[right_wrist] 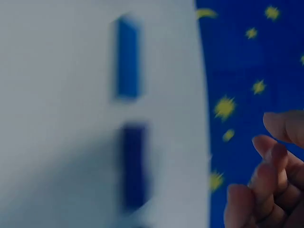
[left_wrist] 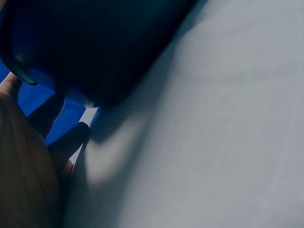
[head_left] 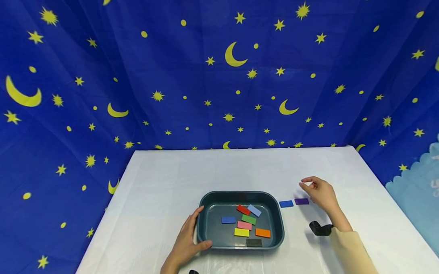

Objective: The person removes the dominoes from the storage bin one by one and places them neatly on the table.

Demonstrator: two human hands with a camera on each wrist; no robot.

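Note:
My left hand (head_left: 187,243) rests against the left end of a dark teal tray (head_left: 241,248), thumb at the near rim and fingers spread along the side. In the left wrist view those fingers (left_wrist: 71,140) lie beside the tray's dark outer wall (left_wrist: 95,47). Above the table, my right hand (head_left: 320,194) hovers with loosely bent fingers, thumb and forefinger apart, holding nothing. Below it lies a flat purple block (head_left: 301,201), with a blue block (head_left: 286,204) end to end with it, a small gap between them. Both appear blurred in the right wrist view.
Inside the tray lie several flat blocks, among them red (head_left: 243,209), light blue (head_left: 254,210), green (head_left: 249,219), pink (head_left: 244,225), yellow (head_left: 241,232), orange (head_left: 262,232) and black (head_left: 254,242). Starry blue cloth (head_left: 217,72) hangs around the white table (head_left: 170,175).

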